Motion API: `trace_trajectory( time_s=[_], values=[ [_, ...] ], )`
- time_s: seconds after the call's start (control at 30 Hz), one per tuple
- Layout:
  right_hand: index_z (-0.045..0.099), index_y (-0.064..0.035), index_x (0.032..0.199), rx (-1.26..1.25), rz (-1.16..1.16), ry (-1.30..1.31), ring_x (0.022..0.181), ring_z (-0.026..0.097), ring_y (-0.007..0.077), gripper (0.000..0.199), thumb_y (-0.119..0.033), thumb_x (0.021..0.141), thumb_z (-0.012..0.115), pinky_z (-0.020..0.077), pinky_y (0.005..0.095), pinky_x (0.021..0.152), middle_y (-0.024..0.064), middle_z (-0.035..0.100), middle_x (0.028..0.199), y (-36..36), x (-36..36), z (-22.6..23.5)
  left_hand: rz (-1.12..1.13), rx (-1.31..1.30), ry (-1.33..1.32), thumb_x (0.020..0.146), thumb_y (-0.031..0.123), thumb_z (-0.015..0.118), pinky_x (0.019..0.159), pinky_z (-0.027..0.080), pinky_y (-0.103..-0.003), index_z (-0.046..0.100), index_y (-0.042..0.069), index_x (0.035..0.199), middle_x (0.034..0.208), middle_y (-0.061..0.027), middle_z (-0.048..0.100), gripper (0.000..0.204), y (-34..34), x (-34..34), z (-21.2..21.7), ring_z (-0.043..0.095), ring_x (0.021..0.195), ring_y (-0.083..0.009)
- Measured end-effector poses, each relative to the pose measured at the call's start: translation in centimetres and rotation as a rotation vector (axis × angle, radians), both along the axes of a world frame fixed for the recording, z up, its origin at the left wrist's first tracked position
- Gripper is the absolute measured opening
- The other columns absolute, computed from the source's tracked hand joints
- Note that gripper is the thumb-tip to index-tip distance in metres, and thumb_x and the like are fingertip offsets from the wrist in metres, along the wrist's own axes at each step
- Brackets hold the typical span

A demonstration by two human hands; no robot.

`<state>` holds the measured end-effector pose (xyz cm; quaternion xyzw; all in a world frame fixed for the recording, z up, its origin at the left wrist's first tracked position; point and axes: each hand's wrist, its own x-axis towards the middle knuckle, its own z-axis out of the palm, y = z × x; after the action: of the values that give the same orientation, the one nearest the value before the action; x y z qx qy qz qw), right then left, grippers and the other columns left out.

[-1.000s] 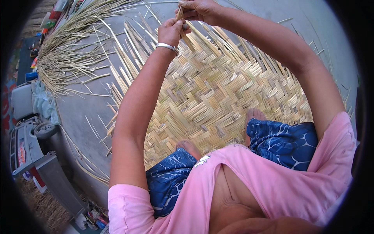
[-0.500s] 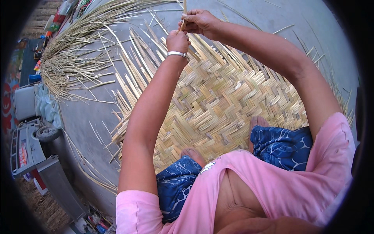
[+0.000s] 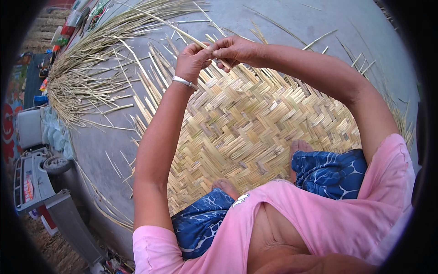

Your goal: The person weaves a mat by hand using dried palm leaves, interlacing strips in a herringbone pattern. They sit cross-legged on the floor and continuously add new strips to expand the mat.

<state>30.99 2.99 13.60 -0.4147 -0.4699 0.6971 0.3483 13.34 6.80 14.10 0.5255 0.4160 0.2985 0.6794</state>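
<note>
Your left hand [image 3: 192,60] and right hand [image 3: 235,49] meet above the far edge of the mat [image 3: 255,132], fingertips almost touching. Both pinch one long pale strip [image 3: 175,31]: it runs from the grip up and to your left, over the grey floor [image 3: 292,18]. The left thumb and forefinger close on it from below; the right fingers fold over it from above. How far the strip goes past the right hand is hard to tell, since the fingers hide it.

A silver bangle [image 3: 183,82] sits on your left wrist.

The mat lies flat on the floor, woven in a herringbone pattern, with loose strip ends fanning out along its far and left edges. You sit on its near part, knees in blue patterned shorts [image 3: 331,169], a pink shirt [image 3: 319,219] below them.

To your far left, a heap of loose strips [image 3: 86,77] lies on the floor, well apart from the mat. A grey vehicle [image 3: 34,182] stands at the left rim.
</note>
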Motion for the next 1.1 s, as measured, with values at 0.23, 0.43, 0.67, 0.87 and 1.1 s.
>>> trace_trajectory(
  time_s=[0.23, 0.43, 0.67, 0.87, 1.1],
  values=[
    [0.06, -0.0051, 0.092, -0.068, -0.036, -0.167, 0.055, 0.057, 0.0091, 0.014, -0.017, 0.086, 0.056, 0.0492, 0.0247, 0.052, 0.0026, 0.06, 0.067, -1.5, -0.8, 0.6, 0.166, 0.287, 0.15, 0.076, 0.013, 0.071, 0.055, 0.046, -0.02, 0.06, 0.002, 0.083, 0.072, -0.0054, 0.062, 0.017, -2.2, 0.4, -0.5, 0.059, 0.062, -0.0106],
    [0.057, -0.0046, 0.084, -0.158, -0.015, -0.141, 0.053, 0.055, 0.0087, 0.01, -0.014, 0.085, 0.056, 0.0483, 0.0247, 0.05, 0.0044, 0.059, 0.064, -2.7, -1.4, 1.0, 0.242, 0.208, 0.091, 0.077, 0.011, 0.069, 0.056, 0.049, -0.022, 0.061, 0.0, 0.086, 0.073, -0.0047, 0.063, 0.016, -2.2, -0.8, 0.0, 0.06, 0.062, -0.0115],
    [0.056, -0.004, 0.081, -0.212, 0.084, -0.116, 0.048, 0.052, 0.0086, 0.011, -0.014, 0.086, 0.056, 0.0428, 0.0229, 0.046, 0.0046, 0.057, 0.06, -6.1, -1.6, 2.0, 0.268, 0.112, 0.134, 0.081, 0.006, 0.063, 0.05, 0.05, -0.021, 0.059, -0.003, 0.089, 0.075, -0.0072, 0.063, 0.012, -3.1, -4.7, 0.1, 0.063, 0.058, -0.0135],
    [0.055, -0.0039, 0.079, -0.24, 0.137, -0.126, 0.052, 0.054, 0.0079, 0.014, -0.015, 0.086, 0.056, 0.0421, 0.022, 0.045, 0.0028, 0.055, 0.059, -7.8, -1.7, 3.0, 0.288, 0.075, 0.128, 0.081, 0.006, 0.063, 0.051, 0.052, -0.022, 0.058, -0.002, 0.088, 0.075, -0.0084, 0.063, 0.012, -3.2, -6.2, -0.2, 0.063, 0.059, -0.0135],
    [0.054, -0.003, 0.08, -0.275, 0.196, -0.123, 0.055, 0.056, 0.0094, 0.013, -0.014, 0.087, 0.056, 0.0443, 0.0234, 0.046, 0.0024, 0.054, 0.062, -9.4, -1.3, 2.0, 0.325, 0.017, 0.155, 0.083, 0.008, 0.061, 0.051, 0.052, -0.022, 0.057, -0.002, 0.09, 0.075, -0.0095, 0.064, 0.013, -3.9, -8.3, -0.8, 0.064, 0.06, -0.0138]
  ],
)
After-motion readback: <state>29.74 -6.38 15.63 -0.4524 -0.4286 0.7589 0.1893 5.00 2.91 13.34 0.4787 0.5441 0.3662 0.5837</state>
